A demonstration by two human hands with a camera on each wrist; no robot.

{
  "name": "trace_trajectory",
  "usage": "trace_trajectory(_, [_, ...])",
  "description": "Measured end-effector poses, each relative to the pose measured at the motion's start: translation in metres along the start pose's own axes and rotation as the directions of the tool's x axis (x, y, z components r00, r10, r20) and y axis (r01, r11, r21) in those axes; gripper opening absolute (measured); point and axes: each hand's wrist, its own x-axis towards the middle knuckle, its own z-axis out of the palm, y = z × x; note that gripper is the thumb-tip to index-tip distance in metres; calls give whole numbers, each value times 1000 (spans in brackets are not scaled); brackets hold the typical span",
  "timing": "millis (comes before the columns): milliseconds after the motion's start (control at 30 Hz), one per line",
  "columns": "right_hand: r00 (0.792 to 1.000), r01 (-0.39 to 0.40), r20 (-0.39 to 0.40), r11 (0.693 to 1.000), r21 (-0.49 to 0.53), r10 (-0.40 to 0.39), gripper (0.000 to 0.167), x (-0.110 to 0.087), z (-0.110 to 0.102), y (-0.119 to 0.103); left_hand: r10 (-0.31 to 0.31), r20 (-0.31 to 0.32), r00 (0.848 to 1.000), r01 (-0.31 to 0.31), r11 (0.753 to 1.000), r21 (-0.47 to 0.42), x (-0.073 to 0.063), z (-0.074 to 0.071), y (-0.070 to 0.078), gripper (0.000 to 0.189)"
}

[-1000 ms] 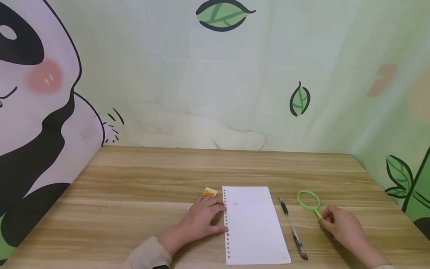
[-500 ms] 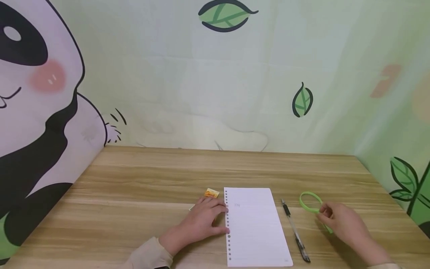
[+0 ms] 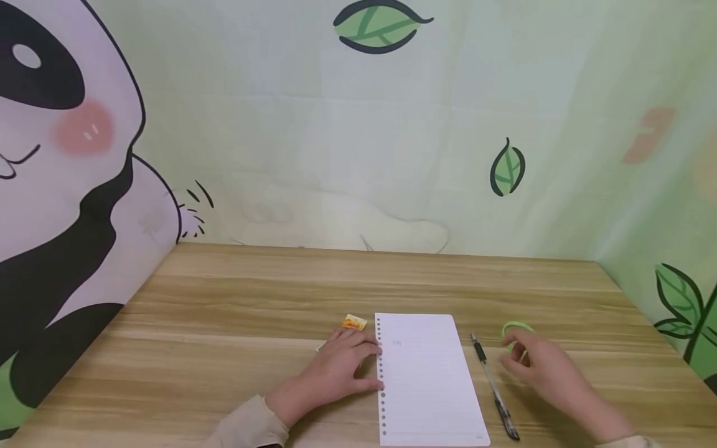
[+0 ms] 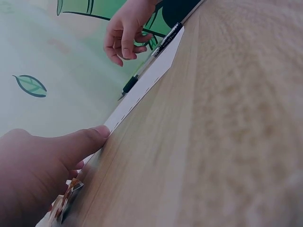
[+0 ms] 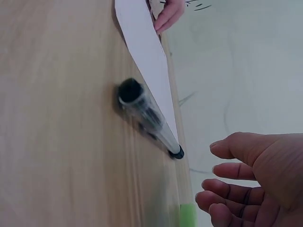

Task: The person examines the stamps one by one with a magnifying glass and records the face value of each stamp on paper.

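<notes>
My left hand [image 3: 338, 367] rests at the left edge of a white hole-punched sheet of paper [image 3: 428, 386], thumb and fingertips touching its margin. A small orange and yellow printed piece [image 3: 355, 322] pokes out past its fingers; in the left wrist view, patterned pieces [image 4: 66, 201] lie beside them. My right hand [image 3: 551, 373] hovers between the pen and the magnifying glass, fingers loosely bent and holding nothing. Mostly hidden behind that hand is the green magnifying glass [image 3: 518, 325], with only part of its rim showing. A clear pen [image 3: 493, 386] with black ends lies right of the paper.
The wooden tabletop [image 3: 252, 292] runs back to a pale green wall cloth [image 3: 280, 124] with leaf prints. A panda print [image 3: 140, 211] covers the left side, and another leafy cloth side [image 3: 644, 218] bounds the right.
My right hand slid along the magnifying glass from its handle toward its rim, then came off it and moved left toward the pen. The left hand stayed on the paper's edge.
</notes>
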Motion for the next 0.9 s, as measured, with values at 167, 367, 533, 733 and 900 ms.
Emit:
trace_trajectory(167, [999,45,-11,998,33,-45,20,2,8,-3,-8,17,1000,8,1000,2,0,0,0,53])
trace_trajectory(367, [994,103,18,991,84,-105,23,3,12,-4,-7,14,1000,6,1000,4,1,0,-1,53])
trace_trajectory(533, [987,130,77,986,101,-138,23,3,14,-4,-10,13,1000,10,1000,-1,2,0,-2,54])
trace_trajectory(733, [981,142,113,982,122,-156,25,3,17,-4,-23,29,999,23,1000,-5,2,-1,0,53])
trace_trajectory(900, [979,149,123,984,101,-161,23,2,20,-2,-27,34,999,27,1000,-13,2,-1,1,53])
